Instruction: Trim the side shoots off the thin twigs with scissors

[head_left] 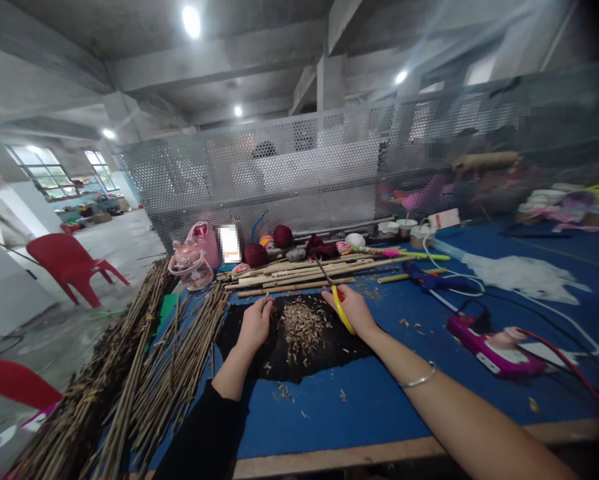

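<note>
Scissors with yellow handles (336,297) are gripped in my right hand (357,310), their blades pointing up and away from me. My left hand (256,325) is closed in a pinch; what sits between its fingers, if anything, is too small to make out. Between the two hands, a pile of short cut stem pieces (302,325) lies on a black cloth (324,363). A few loose bits are scattered on the blue tabletop (349,413) in front of the cloth.
Bundles of long dry stalks (179,373) lie to the left. Behind the cloth are bamboo sticks (299,270), dark red yarn balls (282,236), a lit phone (229,244) and a pink container (192,263). A blue glue gun (432,279) and a magenta power strip (494,350) with cords lie right.
</note>
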Demonstrator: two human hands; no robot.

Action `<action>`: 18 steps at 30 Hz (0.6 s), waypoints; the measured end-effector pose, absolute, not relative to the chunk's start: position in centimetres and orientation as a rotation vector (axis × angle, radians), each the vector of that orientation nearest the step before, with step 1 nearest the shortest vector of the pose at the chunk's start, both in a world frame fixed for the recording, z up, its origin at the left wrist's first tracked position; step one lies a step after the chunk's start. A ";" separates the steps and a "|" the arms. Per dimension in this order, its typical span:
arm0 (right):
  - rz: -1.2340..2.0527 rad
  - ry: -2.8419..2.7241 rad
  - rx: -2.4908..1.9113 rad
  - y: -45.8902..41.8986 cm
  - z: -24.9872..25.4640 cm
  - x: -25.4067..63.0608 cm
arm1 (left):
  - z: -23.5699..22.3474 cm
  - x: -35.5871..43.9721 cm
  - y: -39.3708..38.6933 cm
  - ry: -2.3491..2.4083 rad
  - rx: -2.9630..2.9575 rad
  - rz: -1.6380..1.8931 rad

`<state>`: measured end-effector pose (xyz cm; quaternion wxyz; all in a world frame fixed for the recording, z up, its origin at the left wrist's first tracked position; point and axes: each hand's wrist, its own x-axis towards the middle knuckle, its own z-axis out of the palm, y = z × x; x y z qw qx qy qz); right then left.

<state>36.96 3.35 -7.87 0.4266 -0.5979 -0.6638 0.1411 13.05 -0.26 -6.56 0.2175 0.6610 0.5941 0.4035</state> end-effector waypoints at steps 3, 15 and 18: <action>0.341 -1.639 -1.487 3.4 -7.9 37.0 | -6.3 13.1 -0.4 1.664 1.837 1.178; 0.365 -1.647 -1.508 3.8 -8.3 37.2 | -6.1 13.8 -1.1 1.724 1.871 1.194; 0.342 -1.656 -1.519 3.7 -8.4 37.3 | -6.0 13.9 -1.2 1.728 1.824 1.247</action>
